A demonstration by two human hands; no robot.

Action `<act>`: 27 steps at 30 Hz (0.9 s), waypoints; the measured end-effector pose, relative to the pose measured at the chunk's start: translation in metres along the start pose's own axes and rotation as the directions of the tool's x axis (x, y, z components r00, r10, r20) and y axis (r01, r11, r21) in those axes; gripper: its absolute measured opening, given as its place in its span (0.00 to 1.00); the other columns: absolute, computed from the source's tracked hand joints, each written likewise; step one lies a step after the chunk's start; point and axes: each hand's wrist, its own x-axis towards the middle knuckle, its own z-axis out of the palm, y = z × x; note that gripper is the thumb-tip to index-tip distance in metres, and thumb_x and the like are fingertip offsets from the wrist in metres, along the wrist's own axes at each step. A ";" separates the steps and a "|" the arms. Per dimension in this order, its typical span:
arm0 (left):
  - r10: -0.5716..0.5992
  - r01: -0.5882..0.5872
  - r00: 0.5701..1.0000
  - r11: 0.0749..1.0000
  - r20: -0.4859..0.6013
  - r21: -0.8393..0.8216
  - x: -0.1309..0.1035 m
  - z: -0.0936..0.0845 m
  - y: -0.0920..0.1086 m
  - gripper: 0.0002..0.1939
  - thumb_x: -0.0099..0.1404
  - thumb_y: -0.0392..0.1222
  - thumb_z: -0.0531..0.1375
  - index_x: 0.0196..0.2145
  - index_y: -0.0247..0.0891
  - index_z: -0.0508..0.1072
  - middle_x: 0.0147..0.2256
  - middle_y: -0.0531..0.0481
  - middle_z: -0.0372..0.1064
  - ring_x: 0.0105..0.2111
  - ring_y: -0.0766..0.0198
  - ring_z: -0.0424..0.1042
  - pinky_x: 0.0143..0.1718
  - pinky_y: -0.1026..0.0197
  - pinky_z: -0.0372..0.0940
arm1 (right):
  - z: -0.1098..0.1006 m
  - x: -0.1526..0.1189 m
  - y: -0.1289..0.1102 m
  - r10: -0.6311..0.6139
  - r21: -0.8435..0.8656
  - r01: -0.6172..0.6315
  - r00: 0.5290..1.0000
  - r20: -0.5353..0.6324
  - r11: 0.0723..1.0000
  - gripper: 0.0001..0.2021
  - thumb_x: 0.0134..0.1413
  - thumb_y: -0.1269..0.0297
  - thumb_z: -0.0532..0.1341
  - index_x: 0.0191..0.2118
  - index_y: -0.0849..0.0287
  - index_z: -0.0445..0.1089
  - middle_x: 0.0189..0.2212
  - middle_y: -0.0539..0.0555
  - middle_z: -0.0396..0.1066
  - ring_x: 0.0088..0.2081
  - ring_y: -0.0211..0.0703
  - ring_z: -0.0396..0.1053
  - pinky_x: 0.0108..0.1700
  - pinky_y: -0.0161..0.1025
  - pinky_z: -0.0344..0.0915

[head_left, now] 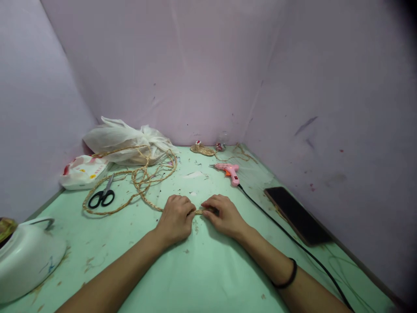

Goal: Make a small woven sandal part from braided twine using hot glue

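A braided straw cord (151, 205) runs from a loose tangle at the left into my hands. My left hand (177, 217) is closed around it near the middle of the table. Just to the right, my right hand (224, 215) pinches the cord between thumb and fingers, with a short stretch of it showing between the two hands. Part of the cord under the fingers is hidden. Scissors with black handles (106, 195) lie inside a loop of the cord. Beyond my right hand lies a pink glue gun (230, 170), its nozzle pointing left.
A white plastic bag (124, 139) and a tissue pack (84, 171) sit at the back left. At the back are a small woven straw piece (202, 150) and beads (220, 146). A phone (298, 215) lies right, past the black cable (280, 208). A white bowl (32, 256) stands left.
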 end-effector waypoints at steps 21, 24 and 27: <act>-0.015 0.015 1.000 0.999 0.020 -0.039 0.003 0.001 -0.005 0.06 0.58 0.35 0.57 0.27 0.37 0.73 0.28 0.49 0.71 0.32 0.61 0.67 0.44 0.52 0.56 | -0.008 0.009 -0.012 -0.125 -0.413 0.219 0.962 0.242 0.884 0.08 0.54 0.68 0.56 0.31 0.61 0.72 0.28 0.55 0.70 0.32 0.44 0.63 0.39 0.43 0.53; -0.010 0.011 0.999 1.000 0.031 -0.013 0.005 0.001 -0.004 0.06 0.58 0.34 0.56 0.27 0.36 0.73 0.28 0.49 0.70 0.32 0.61 0.67 0.45 0.51 0.56 | -0.007 0.011 -0.017 -0.133 -0.449 0.238 0.958 0.254 0.861 0.07 0.51 0.69 0.56 0.30 0.61 0.72 0.27 0.55 0.70 0.31 0.44 0.63 0.38 0.42 0.52; -0.007 0.007 0.999 1.000 0.034 -0.003 0.007 0.001 -0.004 0.07 0.58 0.34 0.55 0.27 0.36 0.73 0.27 0.49 0.70 0.32 0.61 0.67 0.45 0.51 0.56 | -0.005 0.011 -0.017 -0.122 -0.451 0.219 0.965 0.233 0.865 0.06 0.49 0.70 0.57 0.30 0.61 0.72 0.27 0.54 0.70 0.31 0.44 0.63 0.37 0.42 0.53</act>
